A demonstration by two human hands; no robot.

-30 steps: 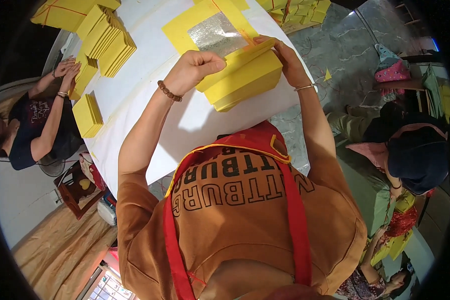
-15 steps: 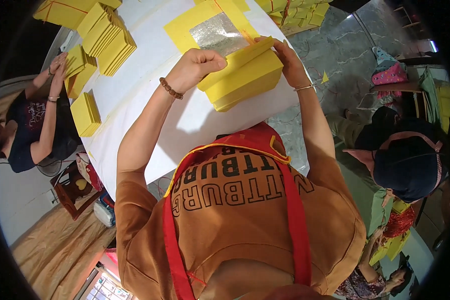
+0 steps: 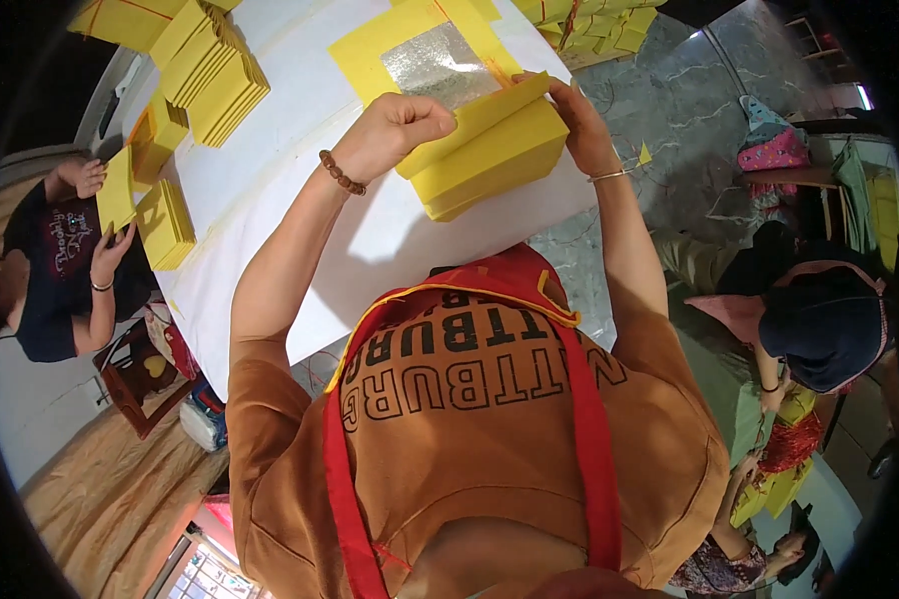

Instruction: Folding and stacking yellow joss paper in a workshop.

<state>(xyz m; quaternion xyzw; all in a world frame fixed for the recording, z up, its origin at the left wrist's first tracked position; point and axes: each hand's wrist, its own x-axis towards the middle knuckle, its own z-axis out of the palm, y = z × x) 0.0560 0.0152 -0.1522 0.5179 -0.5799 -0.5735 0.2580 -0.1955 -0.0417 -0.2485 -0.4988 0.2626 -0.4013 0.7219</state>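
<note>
Hands [image 3: 402, 134] [image 3: 584, 132] hold yellow paper [image 3: 497, 165] near right edge of table [image 3: 270, 190].

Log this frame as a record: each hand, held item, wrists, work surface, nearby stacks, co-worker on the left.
left: left hand pinching the left end of the folded yellow paper
right: right hand at its right end, grip partly hidden
wrists: beaded bracelet left, thin bangle right
surface: white table
beyond_held_item: silver-patched yellow sheet, partly covered
stacks: folded yellow stacks at upper left
co-worker: both hands on a yellow piece
</note>
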